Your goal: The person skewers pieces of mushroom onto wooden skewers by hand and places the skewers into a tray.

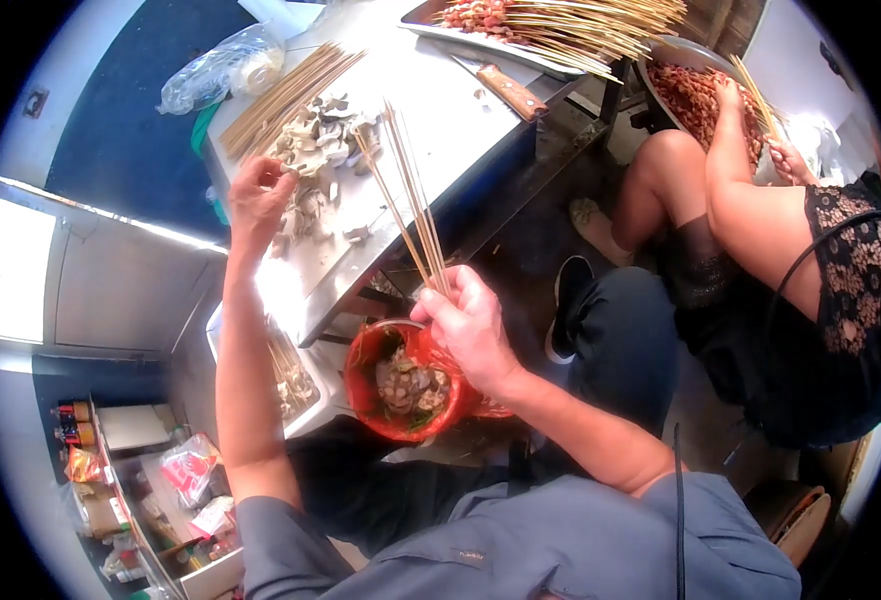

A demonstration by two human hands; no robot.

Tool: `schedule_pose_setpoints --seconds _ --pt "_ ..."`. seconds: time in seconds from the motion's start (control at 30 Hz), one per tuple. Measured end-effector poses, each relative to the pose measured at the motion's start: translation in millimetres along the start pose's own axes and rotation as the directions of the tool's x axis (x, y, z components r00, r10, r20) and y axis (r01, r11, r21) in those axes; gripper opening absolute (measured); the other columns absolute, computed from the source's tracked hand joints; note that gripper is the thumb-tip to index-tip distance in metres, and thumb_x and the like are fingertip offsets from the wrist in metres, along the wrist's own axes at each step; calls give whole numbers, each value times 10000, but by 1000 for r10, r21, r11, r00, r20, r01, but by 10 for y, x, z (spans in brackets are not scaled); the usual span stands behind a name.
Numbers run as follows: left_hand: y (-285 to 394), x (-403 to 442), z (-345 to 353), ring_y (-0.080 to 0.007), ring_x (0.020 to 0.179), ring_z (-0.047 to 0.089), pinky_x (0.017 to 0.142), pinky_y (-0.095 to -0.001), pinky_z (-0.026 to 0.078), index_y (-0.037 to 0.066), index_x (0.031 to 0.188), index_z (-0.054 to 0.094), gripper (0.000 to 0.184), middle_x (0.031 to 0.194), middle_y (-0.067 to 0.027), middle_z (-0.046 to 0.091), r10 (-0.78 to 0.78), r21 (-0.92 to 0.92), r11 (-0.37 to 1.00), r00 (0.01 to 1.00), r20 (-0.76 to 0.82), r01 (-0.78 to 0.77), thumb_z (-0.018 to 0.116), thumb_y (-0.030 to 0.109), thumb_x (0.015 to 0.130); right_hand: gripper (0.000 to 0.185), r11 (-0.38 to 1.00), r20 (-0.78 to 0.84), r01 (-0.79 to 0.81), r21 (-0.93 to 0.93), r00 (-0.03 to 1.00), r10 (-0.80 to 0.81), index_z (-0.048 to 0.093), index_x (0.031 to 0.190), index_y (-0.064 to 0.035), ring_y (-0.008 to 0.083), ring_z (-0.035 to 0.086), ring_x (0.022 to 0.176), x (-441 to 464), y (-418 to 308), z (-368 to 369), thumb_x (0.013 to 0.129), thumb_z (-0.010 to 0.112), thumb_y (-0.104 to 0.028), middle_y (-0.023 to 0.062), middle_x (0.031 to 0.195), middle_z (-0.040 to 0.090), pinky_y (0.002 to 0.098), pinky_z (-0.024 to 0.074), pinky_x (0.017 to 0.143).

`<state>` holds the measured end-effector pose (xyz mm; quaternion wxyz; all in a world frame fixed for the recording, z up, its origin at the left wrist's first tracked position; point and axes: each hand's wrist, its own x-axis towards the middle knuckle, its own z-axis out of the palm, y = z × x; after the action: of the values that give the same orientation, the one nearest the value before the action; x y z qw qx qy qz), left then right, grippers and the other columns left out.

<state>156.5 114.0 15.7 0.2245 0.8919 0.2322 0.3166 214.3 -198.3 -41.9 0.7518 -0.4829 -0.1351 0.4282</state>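
Observation:
Several thin wooden skewers (413,200) rise from my right hand (468,325), whose fingers are closed around their lower ends. My left hand (260,200) is at the edge of a pile of pale grey-white pieces (320,140) on the white table (440,120). Its fingers are curled together, and whatever they pinch is too small to make out. Behind the pile lies a thick bundle of bare skewers (285,95). Below my right hand stands a red-lined bucket (360,385) with greyish pieces and some green inside.
A knife with a wooden handle (510,92) lies near the table's right edge, beside a tray of meat skewers (560,30). At right a seated co-worker (760,200) holds skewers over a basin of red meat (695,100). A white tray (300,400) with skewered pieces is at lower left.

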Motion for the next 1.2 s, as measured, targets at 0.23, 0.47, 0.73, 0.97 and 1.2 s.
schedule_pose_setpoints --seconds 0.23,0.47,0.73,0.97,1.2 --pt "18 10 30 -59 710 580 628 -193 446 -3 1010 646 170 827 -25 632 -148 -286 949 989 -25 135 633 65 854 113 993 42 -45 105 998 40 494 1019 -6 28 435 517 9 -30 -8 965 507 -105 25 740 602 204 374 462" --pt "203 -114 -72 -150 877 632 758 -265 490 19 1004 682 196 956 -53 661 -31 164 986 998 63 20 626 119 845 130 999 18 19 28 1000 -19 490 1042 6 32 453 518 -4 -3 9 950 517 -81 27 734 609 204 383 463" --pt "422 72 354 -263 1020 599 908 -343 456 43 1005 698 232 1084 -121 639 289 319 897 952 100 -305 675 108 783 137 997 -35 68 -27 997 -69 493 1030 11 49 505 544 -3 14 25 919 546 -50 48 760 644 221 421 489" --pt "325 108 348 -159 836 598 753 -265 458 11 900 701 156 860 -37 652 151 27 988 989 -5 -151 718 142 816 130 991 -55 104 -89 992 -110 506 985 8 62 532 557 9 40 38 898 578 -57 55 754 647 232 437 500" --pt "308 -96 25 -102 657 572 597 -218 454 43 944 648 95 822 -70 661 -337 -679 658 934 121 325 680 105 880 137 985 -34 101 -143 994 -107 516 961 3 84 578 651 -48 32 61 885 608 -63 60 755 641 256 472 579"
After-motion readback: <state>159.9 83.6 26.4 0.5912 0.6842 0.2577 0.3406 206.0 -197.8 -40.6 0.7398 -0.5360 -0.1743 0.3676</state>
